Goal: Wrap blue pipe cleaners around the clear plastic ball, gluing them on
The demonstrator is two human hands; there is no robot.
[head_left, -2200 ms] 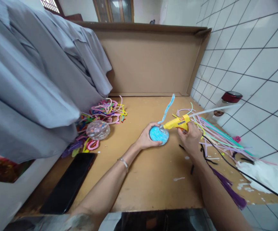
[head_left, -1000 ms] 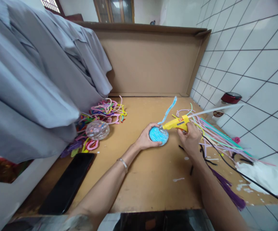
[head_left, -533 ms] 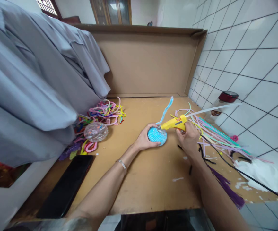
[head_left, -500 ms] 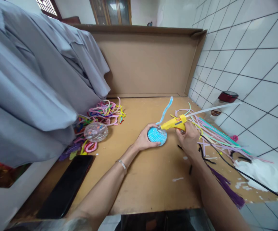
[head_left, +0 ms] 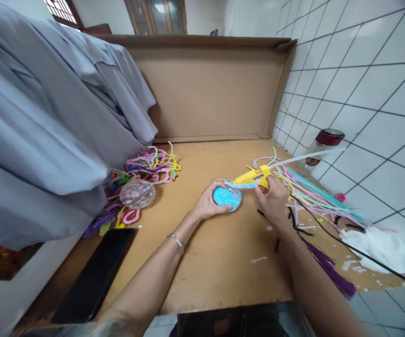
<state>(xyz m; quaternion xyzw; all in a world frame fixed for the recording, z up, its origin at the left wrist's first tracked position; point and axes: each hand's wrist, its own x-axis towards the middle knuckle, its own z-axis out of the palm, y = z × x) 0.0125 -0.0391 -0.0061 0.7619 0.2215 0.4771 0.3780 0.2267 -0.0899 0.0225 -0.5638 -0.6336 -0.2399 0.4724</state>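
A brown table [head_left: 202, 276] fills the lower middle of the frame. Right of the middle, your right hand [head_left: 274, 196] has its fingers curled around the grip of the yellow glue gun [head_left: 247, 178]. Near the middle, your left hand [head_left: 208, 201] has its fingers wrapped around the left side of the blue ball [head_left: 226, 199]. A thin blue strip [head_left: 246, 186] runs from the ball's top toward your right hand; I can't tell if they touch. You seem to be gluing the strip on. The next move likely calls for a still ball and skin off the hot tip.
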